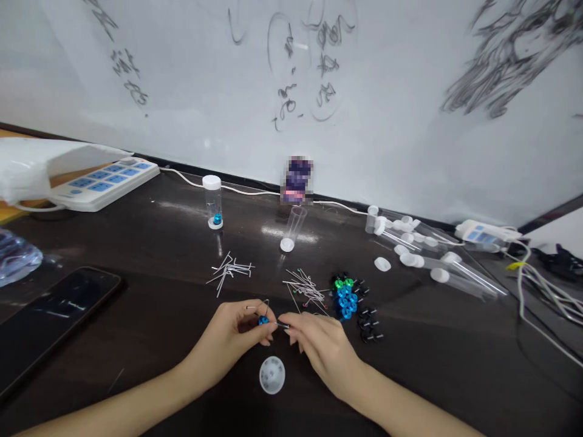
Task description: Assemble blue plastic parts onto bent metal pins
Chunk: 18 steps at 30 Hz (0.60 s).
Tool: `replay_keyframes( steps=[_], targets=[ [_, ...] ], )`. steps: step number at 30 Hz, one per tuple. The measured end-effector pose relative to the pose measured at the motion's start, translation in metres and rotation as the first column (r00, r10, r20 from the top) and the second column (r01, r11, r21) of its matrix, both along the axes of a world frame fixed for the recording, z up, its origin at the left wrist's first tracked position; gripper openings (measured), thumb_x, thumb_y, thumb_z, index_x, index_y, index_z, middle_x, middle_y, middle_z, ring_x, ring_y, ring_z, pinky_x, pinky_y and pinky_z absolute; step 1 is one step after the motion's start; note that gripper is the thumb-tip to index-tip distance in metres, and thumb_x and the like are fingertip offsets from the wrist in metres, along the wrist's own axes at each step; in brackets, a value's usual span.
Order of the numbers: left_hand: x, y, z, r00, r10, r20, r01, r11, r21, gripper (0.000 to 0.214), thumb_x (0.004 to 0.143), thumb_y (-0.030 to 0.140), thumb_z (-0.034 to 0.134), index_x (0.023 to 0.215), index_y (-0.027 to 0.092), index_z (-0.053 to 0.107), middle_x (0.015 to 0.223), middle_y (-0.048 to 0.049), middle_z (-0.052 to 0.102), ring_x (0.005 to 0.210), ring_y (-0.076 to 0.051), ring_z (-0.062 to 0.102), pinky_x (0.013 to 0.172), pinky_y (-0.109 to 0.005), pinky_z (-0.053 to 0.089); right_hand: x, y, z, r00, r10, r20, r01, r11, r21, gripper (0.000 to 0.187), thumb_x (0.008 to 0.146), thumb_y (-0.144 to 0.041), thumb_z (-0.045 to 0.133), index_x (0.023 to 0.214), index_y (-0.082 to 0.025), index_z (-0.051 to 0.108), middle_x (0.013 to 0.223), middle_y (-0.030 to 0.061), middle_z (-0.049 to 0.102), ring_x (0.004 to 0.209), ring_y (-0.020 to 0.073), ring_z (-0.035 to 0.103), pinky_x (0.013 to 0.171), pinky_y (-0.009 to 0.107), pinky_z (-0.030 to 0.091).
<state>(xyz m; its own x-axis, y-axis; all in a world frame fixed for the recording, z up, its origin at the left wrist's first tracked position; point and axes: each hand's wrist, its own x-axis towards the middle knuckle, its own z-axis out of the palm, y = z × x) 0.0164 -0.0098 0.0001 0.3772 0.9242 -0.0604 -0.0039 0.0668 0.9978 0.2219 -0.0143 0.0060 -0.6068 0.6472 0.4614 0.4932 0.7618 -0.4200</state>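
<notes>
My left hand (230, 331) pinches a small blue round part (263, 320) between thumb and fingertips, and a thin bent wire (268, 306) sticks up beside it. Facing it, my right hand (321, 343) is closed on a thin metal pin (283, 326), whose far end reaches toward the left fingertips. Whether the pin touches the blue part cannot be made out. Just below the hands sits a small translucent cup (272, 375) with dark specks. Beyond the fingers lie a pile of metal pins with coloured ends (306, 288) and a cluster of blue round parts (347, 300).
Bent metal rods (230, 270) lie left of centre. Behind stand a capped clear tube (213, 203) and a tilted tube (295, 227). More tubes and white caps (410, 260) are at right, near black parts (370, 325). A phone (59, 321) and power strip (107, 185) are at left.
</notes>
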Motion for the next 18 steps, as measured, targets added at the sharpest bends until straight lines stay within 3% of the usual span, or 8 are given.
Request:
replay_keyframes(
  steps=[4,8,12,18],
  targets=[
    [-0.0005,0.0033,0.0012,1.0,0.016,0.015,-0.015,0.999,-0.037,0.013,0.081,0.027,0.067,0.079,0.015,0.068,0.067,-0.0002,0.066,0.065,-0.015,0.063,0.065,-0.026,0.05,0.0004,-0.0012,-0.0003,0.983,-0.135,0.128,0.103,0.968,0.231,0.018,0.098,-0.018,0.047,0.108,-0.016,0.062,0.096,0.0095,0.067,0.078,0.0196,0.063,0.067,0.031,0.05],
    [-0.0001,0.0036,0.0004,1.0,0.002,0.017,-0.002,0.999,-0.05,0.013,0.08,0.027,0.068,0.078,0.014,0.067,0.066,-0.0003,0.066,0.062,-0.015,0.064,0.064,-0.026,0.051,0.0009,-0.0035,0.0047,0.966,-0.127,0.226,0.014,0.896,0.443,0.027,0.098,-0.012,0.04,0.108,-0.011,0.065,0.1,0.0116,0.069,0.087,0.0237,0.062,0.074,0.036,0.051],
    [-0.0003,0.0035,-0.0043,0.998,-0.008,0.055,0.013,0.996,-0.086,0.012,0.078,0.026,0.069,0.078,0.014,0.066,0.071,-0.0005,0.066,0.064,-0.016,0.065,0.063,-0.029,0.055,0.0004,-0.005,0.0089,0.966,-0.098,0.238,-0.027,0.882,0.47,0.028,0.098,-0.011,0.04,0.109,-0.007,0.066,0.099,0.0108,0.071,0.087,0.0236,0.063,0.075,0.034,0.051],
    [0.001,0.0045,-0.0073,0.996,-0.033,0.081,0.043,0.992,-0.12,0.011,0.077,0.023,0.071,0.081,0.015,0.065,0.071,0.0014,0.064,0.063,-0.014,0.065,0.065,-0.029,0.055,0.003,-0.0036,0.0039,0.972,-0.055,0.227,-0.032,0.931,0.363,0.027,0.099,-0.011,0.04,0.111,-0.007,0.063,0.099,0.0107,0.071,0.082,0.0217,0.062,0.073,0.034,0.051]
  ],
)
